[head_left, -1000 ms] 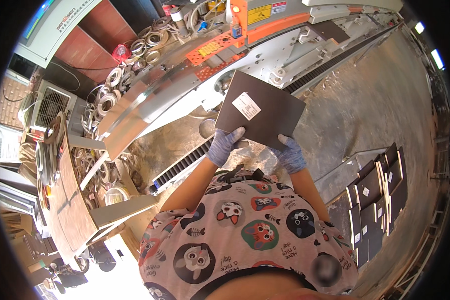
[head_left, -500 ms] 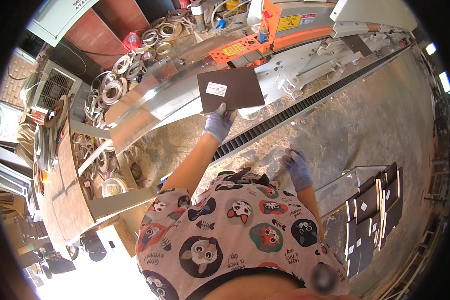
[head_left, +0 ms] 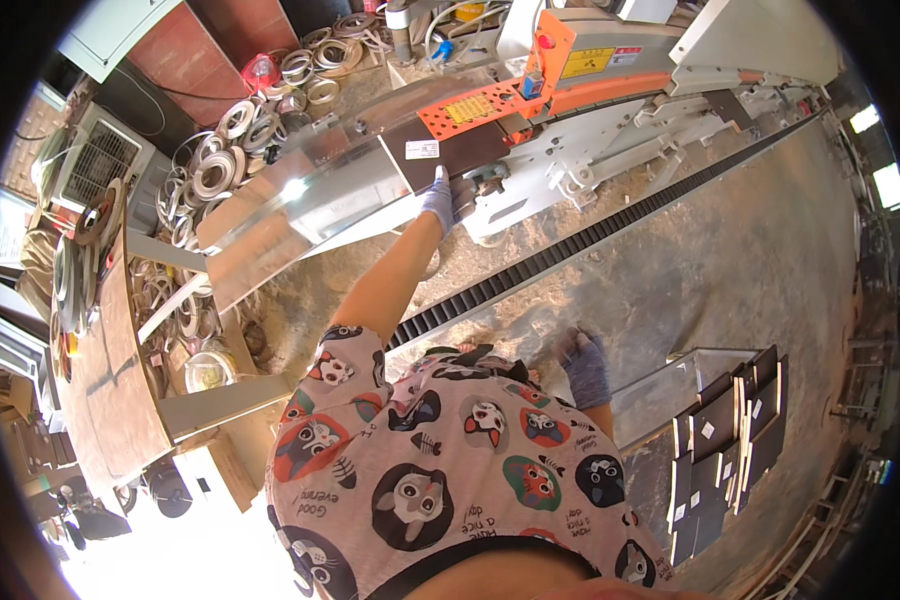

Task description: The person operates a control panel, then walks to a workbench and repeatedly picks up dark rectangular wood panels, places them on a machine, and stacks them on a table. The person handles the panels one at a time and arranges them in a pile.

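Note:
A dark brown panel with a white label lies on the machine's feed bed, its far part under the perforated orange guard. My left hand, in a pale glove with bare fingertips, grips the panel's near edge, thumb on top and the other fingers at the edge or below it. My right hand, gloved alike, hangs low over the floor beside my body. It holds nothing, and its fingers are loosely apart.
A black roller track runs diagonally across the floor. Stacked dark panels stand at the lower right. Rolls of edge banding crowd the left, near a wooden table. The white and orange machine spans the far side.
My left hand has moved the panel away from me, from above the bed down onto it and partly under the orange guard. My right hand has dropped nearer my body.

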The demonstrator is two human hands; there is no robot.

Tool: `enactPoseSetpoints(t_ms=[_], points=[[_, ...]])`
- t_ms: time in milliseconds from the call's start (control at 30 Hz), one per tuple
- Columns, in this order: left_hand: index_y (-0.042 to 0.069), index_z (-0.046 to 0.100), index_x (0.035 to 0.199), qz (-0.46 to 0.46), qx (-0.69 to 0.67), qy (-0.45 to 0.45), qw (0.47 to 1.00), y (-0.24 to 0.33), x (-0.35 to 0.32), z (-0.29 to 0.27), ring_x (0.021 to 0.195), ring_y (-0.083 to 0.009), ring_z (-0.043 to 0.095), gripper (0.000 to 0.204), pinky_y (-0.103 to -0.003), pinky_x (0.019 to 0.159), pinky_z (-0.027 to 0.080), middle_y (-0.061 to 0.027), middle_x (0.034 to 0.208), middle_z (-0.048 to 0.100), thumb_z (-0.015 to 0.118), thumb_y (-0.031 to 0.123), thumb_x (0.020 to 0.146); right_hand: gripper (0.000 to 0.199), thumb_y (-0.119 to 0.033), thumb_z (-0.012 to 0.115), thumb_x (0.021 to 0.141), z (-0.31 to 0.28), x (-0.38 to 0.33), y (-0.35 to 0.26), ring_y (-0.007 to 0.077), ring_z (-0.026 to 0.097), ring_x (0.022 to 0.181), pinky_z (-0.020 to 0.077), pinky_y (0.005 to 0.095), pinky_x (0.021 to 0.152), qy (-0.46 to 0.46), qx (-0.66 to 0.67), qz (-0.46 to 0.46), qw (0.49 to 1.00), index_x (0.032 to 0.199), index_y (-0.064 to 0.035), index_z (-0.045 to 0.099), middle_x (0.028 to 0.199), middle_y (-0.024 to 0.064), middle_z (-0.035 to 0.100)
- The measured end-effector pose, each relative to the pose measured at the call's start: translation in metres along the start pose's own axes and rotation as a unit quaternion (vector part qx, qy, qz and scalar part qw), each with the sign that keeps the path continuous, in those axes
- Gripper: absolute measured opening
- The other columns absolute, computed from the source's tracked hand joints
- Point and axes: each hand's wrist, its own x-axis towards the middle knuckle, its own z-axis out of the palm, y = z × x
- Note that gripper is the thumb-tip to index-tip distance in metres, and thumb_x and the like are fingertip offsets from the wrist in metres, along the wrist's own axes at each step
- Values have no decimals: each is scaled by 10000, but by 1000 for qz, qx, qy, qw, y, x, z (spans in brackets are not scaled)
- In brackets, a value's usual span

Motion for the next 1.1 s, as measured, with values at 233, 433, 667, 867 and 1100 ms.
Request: enactPoseSetpoints(t_ms=[233,433,667,867,1100], points=[[153,605,871,-10,-21,40,999,-2,7,17,609,-84,564,474,-291,487,479,37,790,643,398,577,831,285,-84,463,855,4,-2,-5,175,544,796,493,366,748,9,5,-7,1000,1139,-60,457,985,80,542],[160,567,907,-30,-72,43,996,-3,18,32,608,-109,559,422,-308,482,472,19,790,640,417,548,837,279,-122,488,849,-6,-1,-4,176,551,823,495,388,783,-16,14,-21,1000,1124,-80,470,998,66,539],[96,600,795,-46,-79,55,994,-10,39,64,544,-104,532,535,-291,426,410,15,680,619,383,584,832,301,-106,522,828,-18,-2,0,185,561,792,498,342,720,44,39,-22,998,1122,-55,480,964,86,558],[104,611,820,-34,-22,-1,999,-44,100,116,647,-208,553,511,-397,589,451,-51,722,610,386,563,812,293,-112,563,801,-37,-42,-1,163,564,768,493,296,700,130,89,-57,986,1085,-61,515,960,83,569],[108,581,931,-70,22,-59,996,-28,162,162,593,-192,584,610,-387,661,499,-63,660,594,351,648,764,230,-112,584,788,-125,-78,19,126,583,690,506,274,639,241,143,-94,955,1016,-93,563,857,26,622]])
